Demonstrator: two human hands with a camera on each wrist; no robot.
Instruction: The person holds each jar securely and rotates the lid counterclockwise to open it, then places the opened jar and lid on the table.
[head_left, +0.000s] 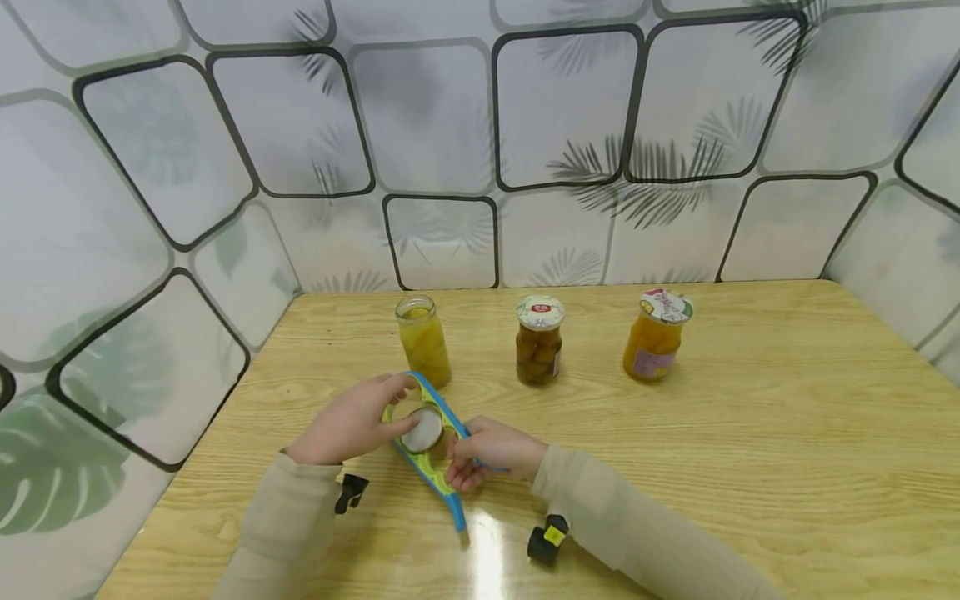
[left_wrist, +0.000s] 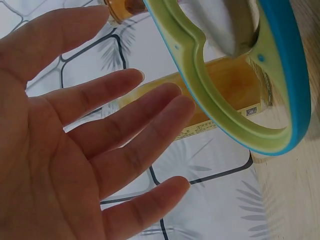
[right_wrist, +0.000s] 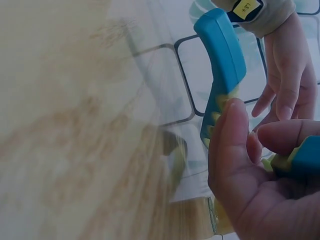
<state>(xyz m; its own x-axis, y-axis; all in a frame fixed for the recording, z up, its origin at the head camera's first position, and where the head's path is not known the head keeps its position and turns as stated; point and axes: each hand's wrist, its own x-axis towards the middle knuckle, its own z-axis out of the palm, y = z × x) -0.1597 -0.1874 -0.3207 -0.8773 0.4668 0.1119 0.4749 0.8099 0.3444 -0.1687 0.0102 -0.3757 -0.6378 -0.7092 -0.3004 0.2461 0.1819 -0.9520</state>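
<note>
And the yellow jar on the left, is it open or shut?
Open. The yellow jar shows a bare glass rim with no lid on top, unlike the brown jar beside it.

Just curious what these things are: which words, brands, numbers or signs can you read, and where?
Perhaps "L8+", but blurred: yellow left-wrist tag.
Right-wrist tag: too small to read.
Open jar's label: tiny print and a square code, unreadable.
Middle jar's lid: red emblem, lettering too small.
Right jar's lid and lilac label: too small.
Blue-and-yellow tool: no lettering seen.
</note>
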